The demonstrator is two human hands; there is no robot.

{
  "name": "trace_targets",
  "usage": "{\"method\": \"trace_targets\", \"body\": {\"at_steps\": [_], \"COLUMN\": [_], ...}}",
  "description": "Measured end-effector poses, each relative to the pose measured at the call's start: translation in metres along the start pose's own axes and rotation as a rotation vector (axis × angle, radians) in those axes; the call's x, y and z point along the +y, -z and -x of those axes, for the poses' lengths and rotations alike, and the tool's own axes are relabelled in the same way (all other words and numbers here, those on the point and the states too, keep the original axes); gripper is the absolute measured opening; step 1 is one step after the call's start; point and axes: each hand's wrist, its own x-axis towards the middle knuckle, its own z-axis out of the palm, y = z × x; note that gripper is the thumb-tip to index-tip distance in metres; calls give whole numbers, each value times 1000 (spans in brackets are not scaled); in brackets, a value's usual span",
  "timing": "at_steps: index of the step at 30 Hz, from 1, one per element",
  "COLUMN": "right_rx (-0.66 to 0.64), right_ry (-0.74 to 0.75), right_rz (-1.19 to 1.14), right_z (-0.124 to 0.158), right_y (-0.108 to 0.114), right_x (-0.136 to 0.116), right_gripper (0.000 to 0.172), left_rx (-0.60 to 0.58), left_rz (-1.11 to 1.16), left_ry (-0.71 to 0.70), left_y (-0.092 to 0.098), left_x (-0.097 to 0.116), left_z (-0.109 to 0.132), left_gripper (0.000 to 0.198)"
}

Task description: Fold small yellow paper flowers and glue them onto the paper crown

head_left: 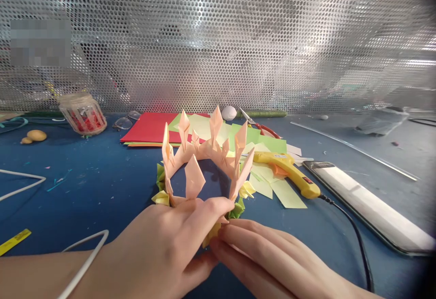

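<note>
A peach paper crown (pixel 184 157) with folded upright points stands in the middle of the view. Yellow and green folded paper pieces (pixel 161 198) sit around its lower outer side. My left hand (pixel 177 231) grips the crown's near edge, fingers bent over it. My right hand (pixel 265 253) meets it from the right, its fingertips pressed together at a yellow folded piece (pixel 213 234) on the near side. The fingertips hide part of the near rim.
Right of the crown lie a yellow glue gun (pixel 289 169) with a black cord, pale green paper (pixel 288 193) and a phone-like slab (pixel 371 208). Behind are red sheets (pixel 148 127), scissors (pixel 260 126) and a white ball (pixel 229 113). A jar (pixel 83 114) and white cable (pixel 85 262) are left.
</note>
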Motion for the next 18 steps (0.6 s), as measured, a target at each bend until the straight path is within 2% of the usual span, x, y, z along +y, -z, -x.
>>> {"method": "trace_targets", "body": {"at_steps": [1,2,5,9,13,18], "right_rx": [-28,74,249,236,193,240], "right_ry": [-8,-5,-4,17,118,162], "right_rz": [4,4,-8,-38,-49,-44], "right_z": [-2,-3,-3,0,-1,-3], "right_y": [1,2,-1,-4,-4,0], "right_x": [0,0,0,2,4,5], "right_gripper": [30,37,40,34,35,40], "left_rx": [-2,4,18,28,41,62], "left_rz": [-7,-16,-38,-21,-8,-28], "left_ry": [1,-1,-12,-9,4,10], "left_y": [0,0,2,3,2,-1], "left_x": [0,0,1,1,-1,-1], "left_z": [0,1,-1,-4,-3,1], "left_gripper": [57,54,44,42,44,37]}}
